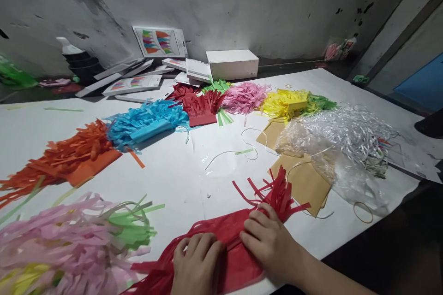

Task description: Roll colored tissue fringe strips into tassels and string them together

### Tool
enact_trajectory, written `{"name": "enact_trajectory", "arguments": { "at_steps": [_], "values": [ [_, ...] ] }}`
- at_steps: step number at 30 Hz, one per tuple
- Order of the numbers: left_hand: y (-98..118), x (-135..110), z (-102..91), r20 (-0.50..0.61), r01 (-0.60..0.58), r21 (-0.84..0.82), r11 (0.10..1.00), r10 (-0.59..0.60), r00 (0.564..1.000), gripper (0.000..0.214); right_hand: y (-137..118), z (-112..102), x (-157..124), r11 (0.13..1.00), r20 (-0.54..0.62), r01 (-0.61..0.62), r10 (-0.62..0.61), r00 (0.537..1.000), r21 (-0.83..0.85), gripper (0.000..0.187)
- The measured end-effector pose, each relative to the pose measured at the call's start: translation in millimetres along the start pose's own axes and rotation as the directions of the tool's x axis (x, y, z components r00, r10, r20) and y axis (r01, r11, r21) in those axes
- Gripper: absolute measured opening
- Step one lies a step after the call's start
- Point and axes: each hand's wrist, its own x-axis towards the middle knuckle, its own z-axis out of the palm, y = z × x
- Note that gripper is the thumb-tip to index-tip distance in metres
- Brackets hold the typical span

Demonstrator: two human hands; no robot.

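Observation:
Red fringed tissue paper lies flat at the table's front, its cut strips spreading out at the left and at the upper right. My left hand rests on its left part, fingers curled and pressed together on the paper. On the right part sits my right hand, its fingers bent and closed over the paper near a fold. Both thumbs are mostly hidden. Just beyond my right hand are brown envelopes and a thin white string. A pink fringed tissue bundle lies left of my left hand.
Orange, blue, dark red, pink and yellow tissue bundles form an arc. Silver tinsel in clear plastic and a rubber band lie right. Flat printed packs and a white box stand behind.

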Motion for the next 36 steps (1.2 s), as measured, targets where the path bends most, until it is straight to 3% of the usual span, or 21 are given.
{"name": "enact_trajectory", "arguments": {
  "at_steps": [2,5,9,12,17,21,25,32,36],
  "values": [
    [0,0,0.8,0.001,-0.049,-0.031,0.998,0.049,0.999,0.027,1,0,0,0.997,0.065,0.079,-0.078,0.995,-0.013,0.017],
    [6,6,3.3,-0.061,-0.022,-0.046,0.999,0.019,0.998,0.028,0,1,1,0.996,0.111,0.070,-0.062,0.992,-0.062,0.016],
    [9,16,3.5,-0.122,-0.081,-0.080,0.993,0.071,0.990,0.032,-6,9,7,0.989,0.156,0.130,-0.117,0.981,-0.073,0.012],
    [4,17,-1.5,-0.060,-0.123,-0.087,0.989,0.118,0.991,0.019,-9,20,11,0.977,0.134,0.200,-0.188,0.973,-0.076,0.014],
    [-4,8,-8.6,-0.006,-0.148,-0.036,0.988,0.148,0.989,0.028,-8,31,10,0.996,0.074,0.088,-0.086,0.994,-0.015,0.018],
    [-1,7,-6.6,-0.104,-0.157,-0.044,0.987,0.152,0.983,0.024,-8,27,9,0.989,0.085,0.148,-0.146,0.986,-0.013,0.017],
    [-5,3,-3.0,-0.061,-0.179,-0.037,0.983,0.176,0.982,0.022,3,13,2,0.981,0.107,0.191,-0.194,0.975,0.033,0.019],
    [-10,-3,-5.5,0.012,-0.246,0.119,0.962,0.246,0.969,0.019,22,-14,-20,0.990,0.013,0.062,-0.064,0.998,0.129,0.027],
    [3,1,-4.6,-0.001,-0.156,0.201,0.967,0.159,0.987,0.014,7,-8,-17,0.984,0.043,-0.157,0.154,0.987,0.080,0.019]
  ]
}}
